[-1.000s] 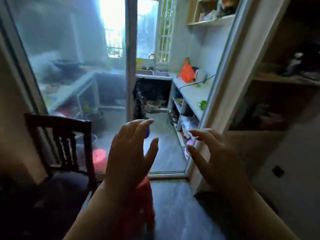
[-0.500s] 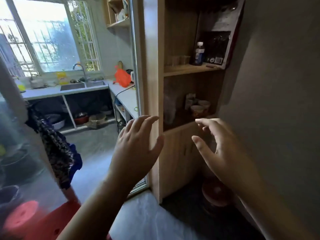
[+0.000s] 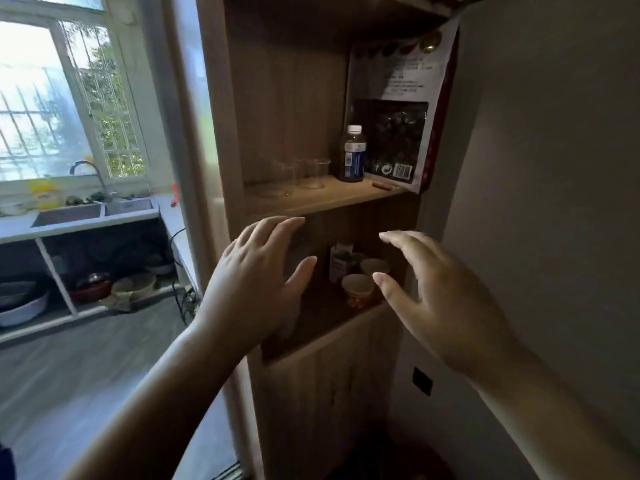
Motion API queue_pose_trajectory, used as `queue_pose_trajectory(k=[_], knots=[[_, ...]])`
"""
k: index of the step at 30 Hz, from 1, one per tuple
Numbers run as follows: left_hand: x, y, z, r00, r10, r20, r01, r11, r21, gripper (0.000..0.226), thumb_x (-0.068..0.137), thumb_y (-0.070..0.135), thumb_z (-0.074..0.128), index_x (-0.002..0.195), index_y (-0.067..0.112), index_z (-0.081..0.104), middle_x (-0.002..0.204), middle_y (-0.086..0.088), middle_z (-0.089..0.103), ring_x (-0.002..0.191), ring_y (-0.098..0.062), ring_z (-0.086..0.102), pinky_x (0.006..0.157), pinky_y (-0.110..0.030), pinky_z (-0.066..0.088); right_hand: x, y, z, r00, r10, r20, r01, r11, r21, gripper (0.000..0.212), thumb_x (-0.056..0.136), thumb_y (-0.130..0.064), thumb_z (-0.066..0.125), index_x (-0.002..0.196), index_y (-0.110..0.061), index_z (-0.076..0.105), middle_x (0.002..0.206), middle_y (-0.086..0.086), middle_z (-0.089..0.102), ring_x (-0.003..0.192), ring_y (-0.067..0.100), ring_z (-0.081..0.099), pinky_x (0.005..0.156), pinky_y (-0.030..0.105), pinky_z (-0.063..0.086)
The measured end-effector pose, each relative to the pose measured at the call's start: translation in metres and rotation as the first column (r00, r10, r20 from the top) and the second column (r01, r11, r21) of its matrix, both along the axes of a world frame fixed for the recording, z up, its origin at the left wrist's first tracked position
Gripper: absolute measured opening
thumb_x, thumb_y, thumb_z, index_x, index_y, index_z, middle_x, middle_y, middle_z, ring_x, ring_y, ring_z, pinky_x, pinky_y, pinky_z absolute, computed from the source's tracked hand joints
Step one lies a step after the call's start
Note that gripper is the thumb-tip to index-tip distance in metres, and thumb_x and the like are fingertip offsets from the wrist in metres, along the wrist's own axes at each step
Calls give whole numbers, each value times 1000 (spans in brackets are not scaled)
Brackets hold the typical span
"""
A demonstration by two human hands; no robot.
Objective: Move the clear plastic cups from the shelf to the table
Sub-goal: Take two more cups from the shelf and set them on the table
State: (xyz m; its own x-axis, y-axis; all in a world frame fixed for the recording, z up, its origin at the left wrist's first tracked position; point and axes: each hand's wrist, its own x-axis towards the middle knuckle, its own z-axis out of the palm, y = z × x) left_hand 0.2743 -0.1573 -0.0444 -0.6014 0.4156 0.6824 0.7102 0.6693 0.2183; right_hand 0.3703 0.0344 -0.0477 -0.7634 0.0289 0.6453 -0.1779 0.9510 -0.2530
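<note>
Before the wooden shelf (image 3: 322, 199), both hands are raised with nothing in them. Left hand (image 3: 256, 282) is spread open, palm forward, fingers (image 3: 277, 226) reaching just under the upper board's front edge; whether they touch the wood is hard to tell. Right hand (image 3: 446, 299) is open too, fingers loosely curved, thumb (image 3: 388, 289) out, apart from everything. On the upper board, toward its left front corner, stand the clear cups (image 3: 298, 173), close together and faint against the wood. Right of them a bottle (image 3: 353, 154) stands upright, with a bag (image 3: 401, 109) leaning at the right end. On the lower board, between the hands, sit paper cups (image 3: 358, 289).
</note>
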Motion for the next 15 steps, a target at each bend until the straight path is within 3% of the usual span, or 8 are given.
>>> queue_pose_trajectory(k=[4, 8, 11, 15], knots=[[-45, 44, 7, 999, -3, -33, 4, 1000, 24, 47, 84, 46, 45, 125, 22, 50, 124, 3, 57, 120, -16, 46, 98, -39, 40, -54, 48, 1, 1000, 18, -1, -18, 1000, -15, 50, 87, -38, 52, 135, -27, 39, 135, -11, 45, 113, -6, 33, 82, 4, 25], [-91, 76, 9, 996, 30, -79, -31, 999, -7, 53, 84, 44, 47, 132, 22, 45, 131, 2, 54, 123, -15, 45, 99, -33, 35, -126, 88, 9, 993, 100, -62, -100, 995, -7, 48, 87, -38, 53, 131, -22, 44, 133, -6, 50, 120, 6, 43, 94, 21, 37], [-130, 91, 15, 990, 93, -108, -97, 995, -26, 57, 83, 43, 45, 132, 14, 46, 131, -5, 55, 121, -19, 49, 99, -33, 38, -182, 106, 17, 981, 181, -76, -178, 983, 39, 48, 87, -37, 54, 131, -22, 44, 134, -5, 50, 123, 7, 42, 97, 21, 34], [-183, 112, 27, 964, 232, -133, -239, 970, -35, 61, 80, 42, 41, 130, 7, 49, 131, -12, 55, 119, -26, 50, 99, -26, 32, -252, 131, 35, 957, 283, -63, -275, 955, 113, 46, 88, -35, 53, 130, -20, 44, 130, -4, 51, 117, 9, 46, 92, 19, 36]])
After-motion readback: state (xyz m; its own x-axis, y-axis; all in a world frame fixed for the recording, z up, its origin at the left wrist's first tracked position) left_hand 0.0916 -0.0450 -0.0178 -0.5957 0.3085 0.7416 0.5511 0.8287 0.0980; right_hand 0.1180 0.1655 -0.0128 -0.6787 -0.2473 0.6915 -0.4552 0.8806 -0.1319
